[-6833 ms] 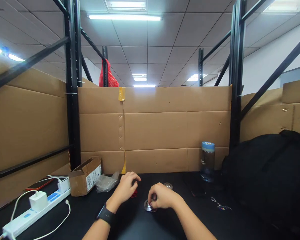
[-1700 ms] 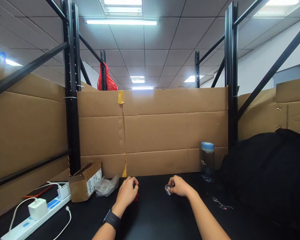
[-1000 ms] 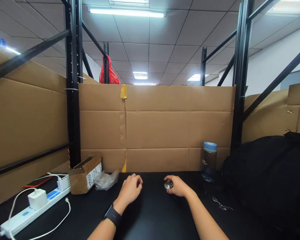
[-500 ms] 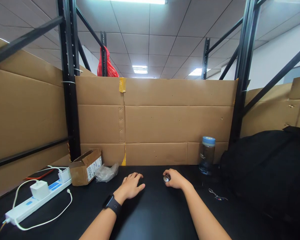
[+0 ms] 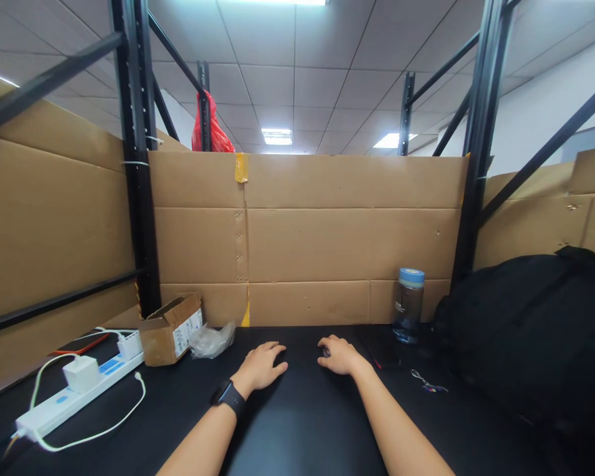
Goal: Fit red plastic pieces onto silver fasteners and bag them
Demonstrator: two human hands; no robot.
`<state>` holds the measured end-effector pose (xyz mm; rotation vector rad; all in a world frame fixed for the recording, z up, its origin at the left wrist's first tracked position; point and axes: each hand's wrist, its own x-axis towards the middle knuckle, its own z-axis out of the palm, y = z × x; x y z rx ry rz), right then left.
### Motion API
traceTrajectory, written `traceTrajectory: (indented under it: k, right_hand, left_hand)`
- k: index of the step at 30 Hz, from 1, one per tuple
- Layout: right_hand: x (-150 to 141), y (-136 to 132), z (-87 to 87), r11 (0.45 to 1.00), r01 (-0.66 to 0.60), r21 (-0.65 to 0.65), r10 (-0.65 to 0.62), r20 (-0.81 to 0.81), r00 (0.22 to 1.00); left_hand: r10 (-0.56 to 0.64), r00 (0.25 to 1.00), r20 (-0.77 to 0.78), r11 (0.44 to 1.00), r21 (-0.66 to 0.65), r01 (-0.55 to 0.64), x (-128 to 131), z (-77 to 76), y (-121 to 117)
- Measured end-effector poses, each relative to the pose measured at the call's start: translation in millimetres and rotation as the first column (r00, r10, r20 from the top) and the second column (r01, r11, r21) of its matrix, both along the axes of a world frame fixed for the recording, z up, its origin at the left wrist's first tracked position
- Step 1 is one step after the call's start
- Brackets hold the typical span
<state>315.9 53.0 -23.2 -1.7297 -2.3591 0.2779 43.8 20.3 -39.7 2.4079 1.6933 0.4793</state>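
My left hand (image 5: 262,365) rests over the black tabletop (image 5: 292,423), palm down. Its fingers are spread and hold nothing; a dark watch sits on that wrist. Level with it to the right, my right hand (image 5: 340,356) has its fingers curled round a small shiny round object (image 5: 326,352). Only a sliver of that object shows between thumb and fingers, so its kind is unclear. A gap of bare tabletop lies between the two hands.
At left are a white power strip (image 5: 74,400) with cables, an opened cardboard box (image 5: 171,330) and crumpled clear plastic (image 5: 212,340). To the right stand a blue-lidded bottle (image 5: 408,307) and a big black bag (image 5: 530,344), with a small corded trinket (image 5: 429,382) nearby. Cardboard panels (image 5: 307,244) close the back.
My right hand has shifted slightly left and turned, so its fingers now cover more of the shiny object. The left hand is nearly still. The view has shifted a little.
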Motion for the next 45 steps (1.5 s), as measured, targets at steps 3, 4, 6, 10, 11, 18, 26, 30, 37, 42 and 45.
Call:
traceTrajectory:
  k: [3,4,6,10,11,18,26,30,37,42,45]
  right_hand:
    - [-1,-1,0.0,1.0,-0.007,0.006,0.007,-0.007,1.0]
    - [0,0,0.3,1.0,-0.012,0.005,0.012,-0.014,1.0]
    - [5,2,1.1,0.999,-0.032,-0.003,0.032,-0.032,0.999]
    - [20,8,2.9,0.996,-0.089,-0.017,0.087,-0.106,0.991]
    - [23,10,3.2,0.995,-0.095,-0.012,0.093,-0.143,0.985]
    - [35,14,3.6,0.999,-0.042,0.011,0.044,-0.266,0.963]
    - [35,11,7.5,1.0,-0.003,0.022,0.008,-0.222,0.975]
    - [34,11,8.1,0.999,0.011,0.041,-0.002,-0.216,0.976]
    - [33,15,6.3,0.99,0.027,0.137,0.015,-0.297,0.955]
    - [30,15,11.4,0.978,0.018,0.21,0.063,-0.372,0.926]
    - [25,11,17.1,0.958,0.003,0.286,0.122,-0.418,0.9]
  left_hand:
    - [-0.01,1.0,-0.001,1.0,-0.014,0.01,-2,-3.0,4]
    - [-0.016,1.0,-0.001,1.0,-0.017,0.016,-3,-3.7,5]
    - [-0.026,1.0,0.001,0.999,-0.021,0.026,-4,-4.7,7]
    - [-0.025,1.0,0.008,0.999,-0.02,0.026,-5,-5.5,7]
    - [-0.028,1.0,0.015,0.999,-0.016,0.028,-4,-5.2,6]
    - [-0.044,0.995,0.086,0.998,0.049,0.039,-13,13.0,-1]
    - [-0.05,0.998,0.041,0.996,0.07,0.047,-50,29.2,4]
    - [-0.037,0.997,0.07,0.996,0.082,0.031,-54,23.3,8]
    - [-0.054,0.995,0.08,0.994,0.1,0.046,-51,17.8,12]
    - [0.007,0.996,0.085,0.986,0.164,-0.021,-48,24.4,8]
    - [-0.021,0.98,0.199,0.981,0.195,-0.018,-47,29.6,6]
